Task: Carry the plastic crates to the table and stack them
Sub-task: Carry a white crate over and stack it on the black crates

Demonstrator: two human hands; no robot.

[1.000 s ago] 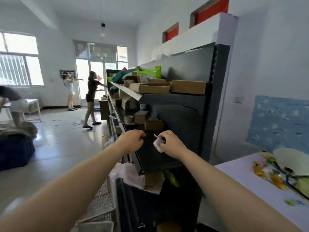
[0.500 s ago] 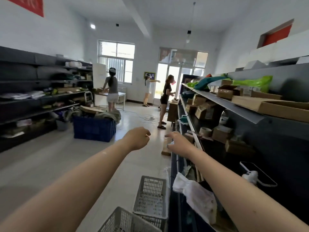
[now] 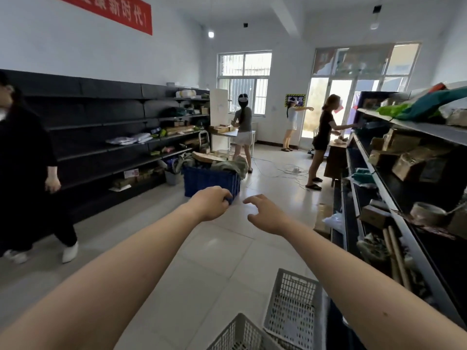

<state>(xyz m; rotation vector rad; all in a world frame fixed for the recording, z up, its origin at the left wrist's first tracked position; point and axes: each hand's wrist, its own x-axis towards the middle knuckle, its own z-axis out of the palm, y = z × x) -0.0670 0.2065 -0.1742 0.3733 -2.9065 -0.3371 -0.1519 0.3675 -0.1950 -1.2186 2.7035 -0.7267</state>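
Swinging left since half a second ago, the view now takes in more of the room, and a person in black [image 3: 22,160] has come in at the left edge.

Two grey plastic crates sit low in the view, on the floor by the foot of the right-hand shelf unit [image 3: 394,205]. The nearer crate [image 3: 240,334] shows only a corner of its rim. The farther crate [image 3: 293,309] stands tilted up beside the unit, a rectangular lattice panel facing the camera, its long axis running away along the aisle. Both are thin-walled open mesh.

Both arms reach forward above them, hands apart. The left hand [image 3: 209,203] is curled into a fist with nothing in it; the right hand [image 3: 265,214] has its fingers spread and loosely bent, also holding nothing.

Beyond the hands a solid-walled blue crate [image 3: 202,180] stands on the pale glossy floor tiles [image 3: 214,261], heaped with cloth and cardboard. Farther back a white table [image 3: 233,133] stands under the window, and dark shelving [image 3: 101,137] lines the left wall.
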